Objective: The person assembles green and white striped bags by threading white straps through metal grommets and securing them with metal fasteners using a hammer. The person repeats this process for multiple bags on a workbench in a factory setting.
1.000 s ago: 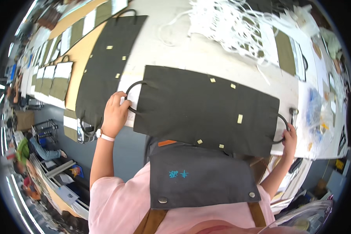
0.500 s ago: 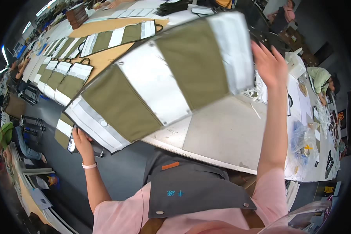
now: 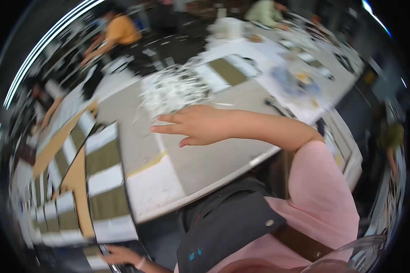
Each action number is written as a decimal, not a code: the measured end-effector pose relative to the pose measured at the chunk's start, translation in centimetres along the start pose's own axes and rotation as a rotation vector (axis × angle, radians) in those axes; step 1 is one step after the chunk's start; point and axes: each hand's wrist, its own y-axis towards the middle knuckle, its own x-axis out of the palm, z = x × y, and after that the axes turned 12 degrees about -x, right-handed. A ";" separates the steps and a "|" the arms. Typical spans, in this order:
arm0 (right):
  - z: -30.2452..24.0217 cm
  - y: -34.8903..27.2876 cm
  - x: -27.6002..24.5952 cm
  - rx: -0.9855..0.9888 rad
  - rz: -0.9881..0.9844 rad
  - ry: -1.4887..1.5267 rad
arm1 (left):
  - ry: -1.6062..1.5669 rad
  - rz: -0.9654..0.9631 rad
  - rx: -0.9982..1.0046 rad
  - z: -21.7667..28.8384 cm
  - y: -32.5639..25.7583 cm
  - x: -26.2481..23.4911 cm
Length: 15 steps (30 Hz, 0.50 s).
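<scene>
Right grip (image 3: 202,123) above table (image 3: 218,152), left (image 3: 122,255) near panel (image 3: 106,180)

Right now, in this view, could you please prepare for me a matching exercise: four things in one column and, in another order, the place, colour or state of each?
Column one:
1. right hand
2. left hand
3. nearest striped panel
4. tangled strips

Column two:
A. olive and white
B. low in the picture, next to a pale wristband
C. white, heaped beyond the right hand
D. spread open above the table

Pairs: 1-D, 2-B, 3-A, 4-C
</scene>
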 end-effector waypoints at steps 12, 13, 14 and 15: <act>-33.2 -56.7 -3.7 2.190 0.161 -0.786 | -0.988 -1.404 1.878 34.9 -23.9 -14.2; -39.1 -60.3 -1.7 2.363 0.161 -0.818 | -0.990 -1.301 2.120 36.4 -25.6 -15.8; -44.8 -63.7 0.7 2.576 0.143 -0.769 | -0.929 -1.048 2.365 37.0 -28.4 -15.7; -47.1 -63.5 2.8 2.838 0.191 -0.581 | -0.805 -0.738 2.565 38.3 -31.3 -14.1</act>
